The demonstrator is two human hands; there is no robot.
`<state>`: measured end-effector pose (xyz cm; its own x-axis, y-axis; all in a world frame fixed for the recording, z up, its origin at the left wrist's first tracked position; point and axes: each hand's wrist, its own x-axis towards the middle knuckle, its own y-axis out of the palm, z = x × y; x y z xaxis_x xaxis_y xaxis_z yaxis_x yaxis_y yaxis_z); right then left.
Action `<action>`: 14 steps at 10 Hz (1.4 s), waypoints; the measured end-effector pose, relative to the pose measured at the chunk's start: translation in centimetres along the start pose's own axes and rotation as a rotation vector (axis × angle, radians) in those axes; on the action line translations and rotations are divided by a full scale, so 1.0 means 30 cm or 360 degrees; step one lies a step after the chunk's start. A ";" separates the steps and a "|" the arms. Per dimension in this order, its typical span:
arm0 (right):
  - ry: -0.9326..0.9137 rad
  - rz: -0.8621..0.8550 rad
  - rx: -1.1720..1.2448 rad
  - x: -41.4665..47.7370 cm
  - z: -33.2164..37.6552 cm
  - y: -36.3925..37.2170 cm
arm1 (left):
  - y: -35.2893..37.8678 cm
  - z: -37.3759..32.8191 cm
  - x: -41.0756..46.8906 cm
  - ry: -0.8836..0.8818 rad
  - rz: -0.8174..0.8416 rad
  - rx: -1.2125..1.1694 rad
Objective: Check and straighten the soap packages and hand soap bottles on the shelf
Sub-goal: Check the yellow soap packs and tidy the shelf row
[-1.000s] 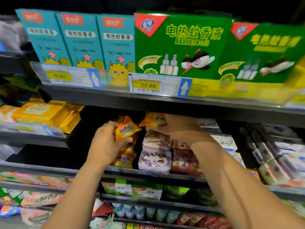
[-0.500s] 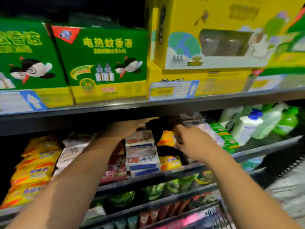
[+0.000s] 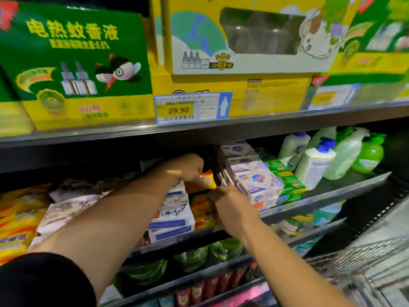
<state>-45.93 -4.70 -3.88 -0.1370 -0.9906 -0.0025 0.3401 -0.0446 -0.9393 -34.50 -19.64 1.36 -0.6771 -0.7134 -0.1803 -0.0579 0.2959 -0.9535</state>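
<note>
Dark, flat soap packages (image 3: 219, 167) are standing tilted on the middle metal shelf (image 3: 321, 199), and we are gripping them with both hands: our left hand (image 3: 190, 167) is clenched at their upper edge, our right hand (image 3: 230, 207) is pinching their lower end. White-and-purple soap bars (image 3: 256, 182) are sitting just beside them, with white pump hand soap bottles (image 3: 314, 165) standing farther right.

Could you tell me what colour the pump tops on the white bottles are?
Blue pump tops, head view.
</note>
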 end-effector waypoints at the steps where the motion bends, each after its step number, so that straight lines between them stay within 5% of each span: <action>1: -0.0042 -0.0008 -0.0037 -0.025 0.046 -0.032 | 0.009 0.005 0.013 -0.0041 0.0193 0.0033; 4: -0.0173 0.0516 -0.0279 -0.041 0.046 -0.019 | -0.005 0.014 0.051 0.0005 0.0277 0.0076; 8: -0.0101 0.0574 -0.0084 -0.019 0.040 -0.042 | -0.013 0.037 0.021 0.0137 0.0239 -0.0053; 9: -0.0115 0.0401 -0.0085 -0.010 0.054 -0.060 | -0.027 0.044 -0.012 0.0205 0.0075 -0.0156; 11: -0.0061 -0.0202 -0.0119 0.075 0.173 -0.122 | -0.049 0.108 -0.261 -0.0050 -0.0715 -0.0343; 12: -0.0031 -0.0136 -0.0210 0.108 0.280 -0.160 | -0.042 0.203 -0.411 -0.0189 -0.0850 -0.0248; 14: -0.0540 0.0098 -0.0275 0.162 0.587 -0.104 | 0.050 0.471 -0.777 -0.0579 -0.1260 -0.0066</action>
<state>-31.27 -11.65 5.09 0.2045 -0.9785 0.0257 0.1721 0.0101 -0.9850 -8.45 -11.53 0.71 -0.1506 -0.8757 0.4587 -0.4438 -0.3548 -0.8229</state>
